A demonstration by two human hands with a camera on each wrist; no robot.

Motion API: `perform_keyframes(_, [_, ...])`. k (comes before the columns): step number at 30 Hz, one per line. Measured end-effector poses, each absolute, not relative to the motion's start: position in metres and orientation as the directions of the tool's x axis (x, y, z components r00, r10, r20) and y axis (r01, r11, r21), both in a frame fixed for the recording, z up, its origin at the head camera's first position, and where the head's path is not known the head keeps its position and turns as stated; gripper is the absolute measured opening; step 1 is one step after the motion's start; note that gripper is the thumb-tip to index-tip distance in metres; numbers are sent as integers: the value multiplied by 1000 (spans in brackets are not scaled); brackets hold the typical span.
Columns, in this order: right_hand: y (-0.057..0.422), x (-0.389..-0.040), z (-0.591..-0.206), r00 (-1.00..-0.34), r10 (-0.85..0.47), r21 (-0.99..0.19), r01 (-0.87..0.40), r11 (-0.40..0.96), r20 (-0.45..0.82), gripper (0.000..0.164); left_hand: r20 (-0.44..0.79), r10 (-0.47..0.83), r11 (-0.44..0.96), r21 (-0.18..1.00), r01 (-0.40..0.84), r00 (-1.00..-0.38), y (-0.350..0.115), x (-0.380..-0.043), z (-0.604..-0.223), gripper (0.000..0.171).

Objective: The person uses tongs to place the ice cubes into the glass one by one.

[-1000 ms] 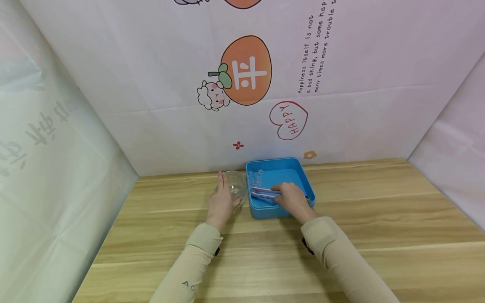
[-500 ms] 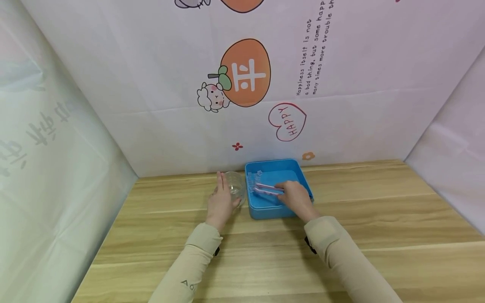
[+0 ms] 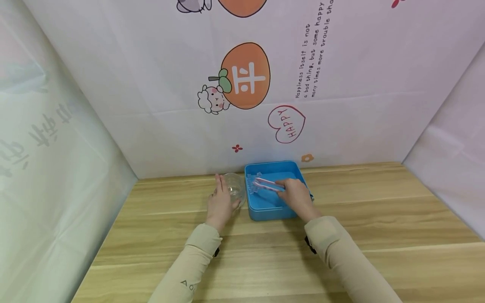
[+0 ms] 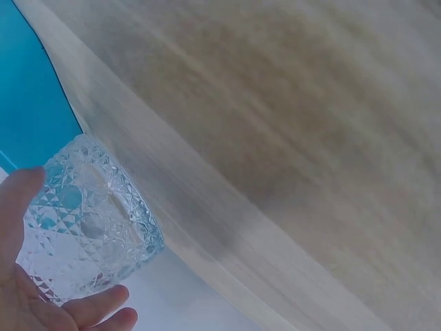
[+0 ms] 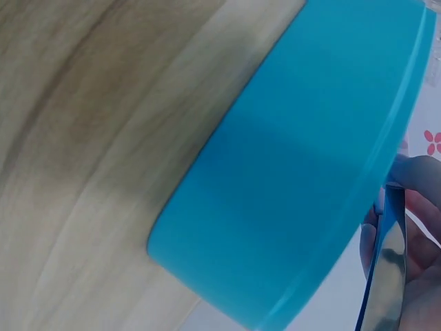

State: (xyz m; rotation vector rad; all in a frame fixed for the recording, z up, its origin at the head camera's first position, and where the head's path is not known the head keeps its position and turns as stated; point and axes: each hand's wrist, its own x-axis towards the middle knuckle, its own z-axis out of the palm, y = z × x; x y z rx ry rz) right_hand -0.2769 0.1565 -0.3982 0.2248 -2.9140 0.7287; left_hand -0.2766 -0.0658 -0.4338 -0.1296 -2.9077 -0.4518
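My left hand (image 3: 221, 206) holds a clear faceted glass bowl (image 4: 96, 214) from its left side; the thumb lies on one side and the fingers on the other. The bowl stands upright on the table beside a blue box (image 3: 267, 213). Over the box, my right hand (image 3: 297, 197) grips a pair of metal tongs (image 5: 387, 276) with pinkish arms. The tips of the tongs are among several small clear cubes (image 3: 254, 179) heaped along the box's left inner wall. Whether a cube sits between the tips, I cannot tell.
A wooden table (image 3: 257, 265) bears everything. Close behind the box and bowl rises a white printed backdrop (image 3: 170, 139). More white sheets (image 3: 75, 176) enclose the left and right sides.
The tongs' tips have moved away from me, from the near left corner of the box to the heap of cubes. The left hand and bowl have stayed put.
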Motion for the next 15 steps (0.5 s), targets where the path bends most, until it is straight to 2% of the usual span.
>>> perform_keyframes(8, [152,-277,-391,-950,-131,-446,-251,859,282,32,164,65,944,309,114,-984,-69,-279,-433,100])
perform_keyframes(15, [140,-271,-381,-943,-130,-490,-273,827,307,33,141,59,939,328,103,-988,-69,-278,-431,100])
